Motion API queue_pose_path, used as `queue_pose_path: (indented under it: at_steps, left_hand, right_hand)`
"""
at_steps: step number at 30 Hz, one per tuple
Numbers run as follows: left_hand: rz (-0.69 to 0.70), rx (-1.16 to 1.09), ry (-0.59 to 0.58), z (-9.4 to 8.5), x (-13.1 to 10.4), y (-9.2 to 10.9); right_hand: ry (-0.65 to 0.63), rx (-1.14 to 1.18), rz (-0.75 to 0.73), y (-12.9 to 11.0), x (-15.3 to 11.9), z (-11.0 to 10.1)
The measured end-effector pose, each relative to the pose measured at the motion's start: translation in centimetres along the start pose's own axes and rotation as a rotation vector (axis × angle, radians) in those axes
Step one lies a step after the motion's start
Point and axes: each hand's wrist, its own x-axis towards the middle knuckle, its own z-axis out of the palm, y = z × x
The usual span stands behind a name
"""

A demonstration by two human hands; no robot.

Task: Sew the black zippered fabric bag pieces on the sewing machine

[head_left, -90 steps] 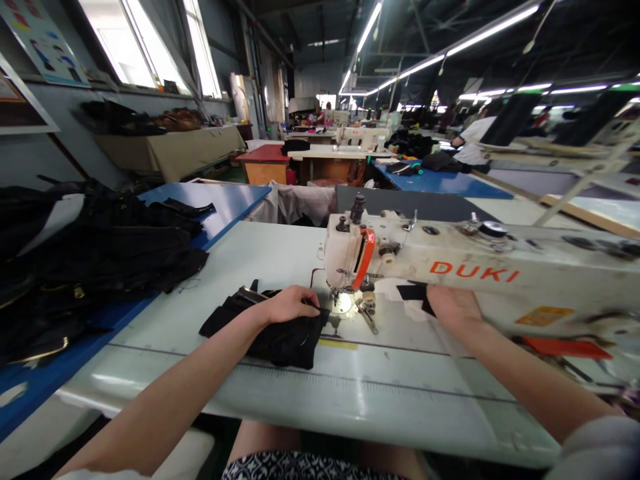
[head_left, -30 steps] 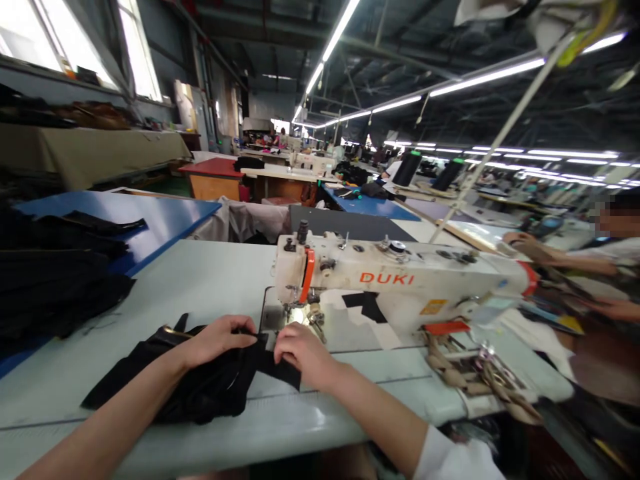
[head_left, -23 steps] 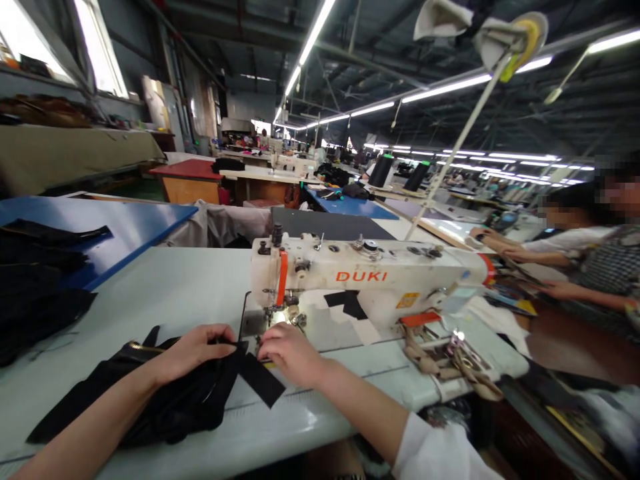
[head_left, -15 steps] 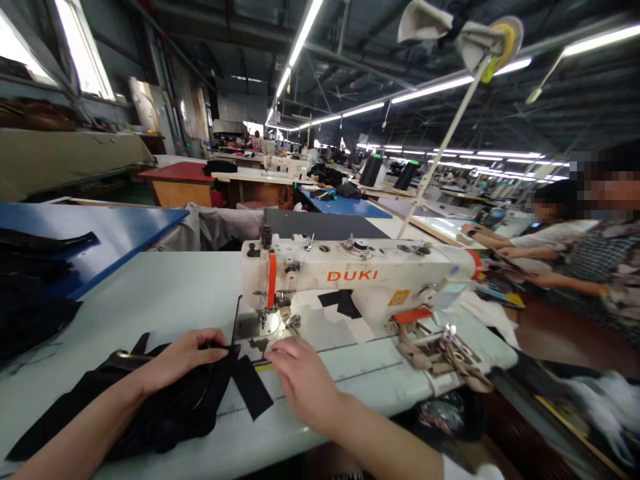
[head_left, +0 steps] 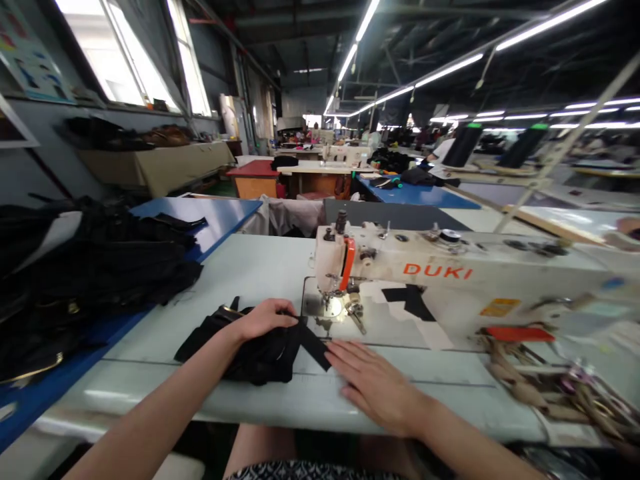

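My left hand (head_left: 270,317) pinches the black garment (head_left: 245,350), thumb and forefinger closed, near the front edge of the worktop (head_left: 270,260). My right hand (head_left: 373,379) is palm down, fingers extended, grasping nothing, at the outer end of the black strip (head_left: 314,345); contact cannot be confirmed. A blue table (head_left: 233,215) stands along the worktop's left edge. Tube lights (head_left: 450,71) run overhead.

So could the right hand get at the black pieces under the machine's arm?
Probably yes: the right hand, beside the black strip, seems to grip nothing, and the near side of the black pieces looks unblocked.
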Motion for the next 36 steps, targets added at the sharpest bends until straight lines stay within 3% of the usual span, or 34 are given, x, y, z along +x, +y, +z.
queue_pose_path:
  at_steps: [7, 13, 18, 25, 30, 36]
  left_hand:
    - [-0.014, -0.036, 0.012, -0.2, 0.2, -1.1]
    - [0.019, 0.031, 0.011, -0.3, 0.3, -0.9]
    - [0.036, 0.085, -0.009, -0.8, 0.1, 0.6]
    - [0.1, 0.232, -0.019, 0.2, 1.6, 3.0]
    - [0.026, 0.417, -0.026, 1.9, 3.7, 2.0]
    - [-0.006, 0.413, -0.028, 2.2, 4.3, 1.1]
  right_hand:
    - [0.138, -0.235, -0.058, 2.3, 2.9, -1.2]
    - [0.35, -0.12, 0.218, -0.8, 2.8, 0.7]
    - [0.326, -0.091, 0.213, -1.8, 2.9, 1.8]
    - [0.266, -0.114, 0.019, 1.5, 4.8, -0.1]
    - [0.259, -0.104, -0.01, 2.5, 5.0, -0.4]
    - [0.307, -0.041, -0.003, 2.7, 4.4, 0.1]
